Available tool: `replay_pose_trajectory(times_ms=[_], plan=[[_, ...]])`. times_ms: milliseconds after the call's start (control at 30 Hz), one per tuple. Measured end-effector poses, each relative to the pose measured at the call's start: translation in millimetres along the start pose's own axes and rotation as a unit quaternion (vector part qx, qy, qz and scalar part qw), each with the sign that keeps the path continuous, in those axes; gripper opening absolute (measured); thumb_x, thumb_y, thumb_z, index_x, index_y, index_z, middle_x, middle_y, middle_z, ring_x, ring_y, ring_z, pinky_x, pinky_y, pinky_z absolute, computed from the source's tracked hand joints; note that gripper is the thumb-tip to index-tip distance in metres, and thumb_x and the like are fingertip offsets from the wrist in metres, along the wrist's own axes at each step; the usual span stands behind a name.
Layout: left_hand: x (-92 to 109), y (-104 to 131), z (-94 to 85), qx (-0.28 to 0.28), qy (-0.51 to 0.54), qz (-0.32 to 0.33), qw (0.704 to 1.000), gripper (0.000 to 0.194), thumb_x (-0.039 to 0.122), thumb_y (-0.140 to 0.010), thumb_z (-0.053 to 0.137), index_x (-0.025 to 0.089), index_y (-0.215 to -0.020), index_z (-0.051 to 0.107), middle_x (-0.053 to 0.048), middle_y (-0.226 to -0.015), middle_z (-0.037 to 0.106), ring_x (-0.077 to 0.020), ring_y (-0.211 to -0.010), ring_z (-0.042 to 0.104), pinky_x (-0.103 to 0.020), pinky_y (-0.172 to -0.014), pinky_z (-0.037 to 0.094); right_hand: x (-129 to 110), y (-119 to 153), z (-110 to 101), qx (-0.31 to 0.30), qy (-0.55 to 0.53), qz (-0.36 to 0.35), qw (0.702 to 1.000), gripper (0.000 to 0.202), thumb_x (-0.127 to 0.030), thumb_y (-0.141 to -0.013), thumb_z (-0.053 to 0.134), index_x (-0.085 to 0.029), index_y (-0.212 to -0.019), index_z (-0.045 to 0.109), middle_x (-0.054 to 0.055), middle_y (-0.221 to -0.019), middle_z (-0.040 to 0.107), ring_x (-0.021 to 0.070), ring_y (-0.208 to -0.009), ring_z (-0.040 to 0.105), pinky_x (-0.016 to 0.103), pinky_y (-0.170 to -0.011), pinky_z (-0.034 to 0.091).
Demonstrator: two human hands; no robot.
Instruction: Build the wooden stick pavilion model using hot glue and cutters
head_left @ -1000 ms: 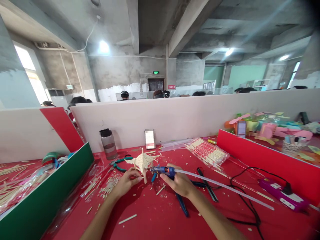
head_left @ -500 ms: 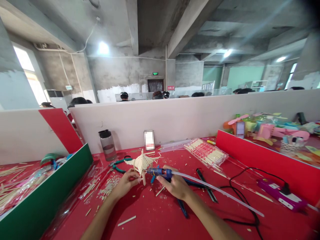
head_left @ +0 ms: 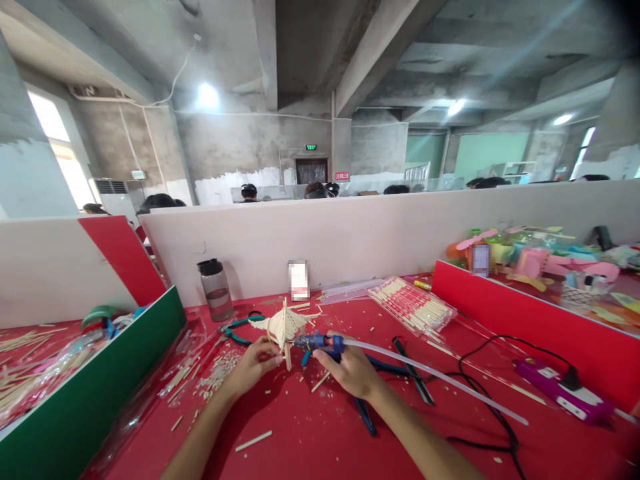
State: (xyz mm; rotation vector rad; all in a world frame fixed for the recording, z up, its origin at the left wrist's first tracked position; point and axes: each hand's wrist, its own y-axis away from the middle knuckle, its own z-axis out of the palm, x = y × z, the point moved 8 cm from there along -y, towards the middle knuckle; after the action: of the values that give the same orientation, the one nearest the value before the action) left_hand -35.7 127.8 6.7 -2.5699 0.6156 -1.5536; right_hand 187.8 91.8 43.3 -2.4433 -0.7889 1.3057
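Observation:
My left hand (head_left: 257, 363) is closed on the lower left part of a small model built from pale wooden sticks (head_left: 286, 325), with ridged, wing-like slopes and a short post below. In my right hand (head_left: 353, 370) is a blue hot glue gun (head_left: 320, 343), its nozzle pointing left at the model's lower right side. Whether the nozzle touches the wood I cannot tell. From the gun's back a long translucent glue stick (head_left: 440, 380) sticks out to the right. The gun's handle is mostly hidden by my right hand.
Behind the model lie green-handled pliers (head_left: 240, 328) and a water bottle (head_left: 216, 293). Blue-handled pliers (head_left: 367, 417) and a utility knife (head_left: 415, 373) rest by my right forearm. Further right are packed sticks (head_left: 413, 307), a purple power strip (head_left: 563, 390) and a black cord (head_left: 467, 373). Wood scraps litter the red table.
The glue stick's far end has risen slightly. Both hands and the model stay in almost the same place.

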Motion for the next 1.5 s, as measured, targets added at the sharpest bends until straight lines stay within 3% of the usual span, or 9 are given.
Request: replay_pose_trajectory(times_ms=[433,533,733,900,1067,1200,1300,1400,1500], plan=[[-1,-1,0.0,0.000,-0.006,0.004,1.000,0.043,0.058,-0.077,0.069,0.016,-0.069,0.071,-0.005,-0.087,0.058,-0.0221,-0.087,0.058,-0.033,-0.083,0.048,-2,-1,-4,-0.012,-0.033,0.003,0.999,0.037,-0.054,-0.094,0.052,-0.023,-0.103,0.070,0.006,-0.100,0.073,0.0267,-0.098,0.066,0.035,-0.090,0.046],[0,0,-0.5,0.004,-0.006,0.004,1.000,0.042,0.058,-0.077,0.070,0.016,-0.069,0.070,-0.005,-0.088,0.058,-0.0221,-0.087,0.058,-0.032,-0.083,0.048,-2,-2,-8,-0.013,-0.070,0.010,0.997,0.040,-0.055,-0.095,0.050,-0.021,-0.100,0.071,0.005,-0.091,0.073,0.0246,-0.089,0.067,0.033,-0.084,0.048],[3,1,-0.6,0.000,-0.016,0.003,1.000,0.043,0.058,-0.078,0.068,0.016,-0.069,0.071,-0.006,-0.088,0.058,-0.0225,-0.087,0.059,-0.032,-0.083,0.048,0,0,-7,-0.055,-0.046,0.033,0.997,0.044,-0.059,-0.093,0.051,-0.022,-0.101,0.072,0.003,-0.080,0.071,0.0228,-0.079,0.065,0.031,-0.075,0.048],[7,1,-0.9,0.004,-0.013,0.004,1.000,0.044,0.059,-0.077,0.069,0.017,-0.065,0.067,-0.005,-0.084,0.058,-0.0218,-0.085,0.057,-0.032,-0.082,0.048,12,1,2,-0.097,-0.178,0.075,0.976,0.054,-0.069,-0.088,0.052,-0.017,-0.079,0.067,-0.003,-0.056,0.052,0.0124,-0.048,0.053,0.024,-0.051,0.041],[8,0,0.3,-0.003,-0.008,0.004,1.000,0.046,0.061,-0.077,0.068,0.017,-0.064,0.065,-0.004,-0.084,0.055,-0.0212,-0.085,0.056,-0.033,-0.084,0.047,27,-5,-7,-0.075,-0.231,0.113,0.963,0.057,-0.073,-0.085,0.052,-0.017,-0.076,0.062,-0.006,-0.056,0.047,0.0095,-0.042,0.050,0.022,-0.045,0.042],[5,0,-0.4,0.004,-0.005,0.000,1.000,0.046,0.061,-0.076,0.069,0.016,-0.066,0.067,-0.005,-0.086,0.056,-0.0217,-0.085,0.057,-0.033,-0.083,0.048,24,-1,-1,-0.144,-0.205,0.106,0.962,0.053,-0.069,-0.084,0.059,-0.017,-0.074,0.061,-0.005,-0.055,0.049,0.0099,-0.044,0.051,0.022,-0.046,0.042],[4,0,-0.1,0.007,-0.005,0.007,1.000,0.045,0.060,-0.076,0.069,0.016,-0.067,0.068,-0.005,-0.085,0.057,-0.0224,-0.086,0.057,-0.034,-0.084,0.048,16,3,4,-0.185,-0.269,0.096,0.940,0.056,-0.071,-0.083,0.058,-0.016,-0.078,0.063,-0.004,-0.058,0.050,0.0100,-0.048,0.052,0.022,-0.049,0.044],[4,0,0.6,0.006,-0.009,0.012,1.000,0.045,0.060,-0.077,0.068,0.016,-0.068,0.069,-0.005,-0.085,0.058,-0.0229,-0.087,0.058,-0.034,-0.085,0.048,10,3,0,-0.185,-0.335,0.086,0.920,0.061,-0.076,-0.079,0.058,-0.016,-0.087,0.063,-0.001,-0.068,0.057,0.0108,-0.053,0.053,0.024,-0.052,0.047],[6,1,-0.1,0.007,-0.011,0.011,1.000,0.045,0.060,-0.078,0.067,0.016,-0.067,0.068,-0.005,-0.086,0.059,-0.0226,-0.087,0.058,-0.034,-0.084,0.049,10,1,-7,-0.182,-0.344,0.087,0.917,0.061,-0.077,-0.079,0.058,-0.017,-0.088,0.059,0.000,-0.073,0.058,0.0096,-0.050,0.050,0.023,-0.048,0.043]])
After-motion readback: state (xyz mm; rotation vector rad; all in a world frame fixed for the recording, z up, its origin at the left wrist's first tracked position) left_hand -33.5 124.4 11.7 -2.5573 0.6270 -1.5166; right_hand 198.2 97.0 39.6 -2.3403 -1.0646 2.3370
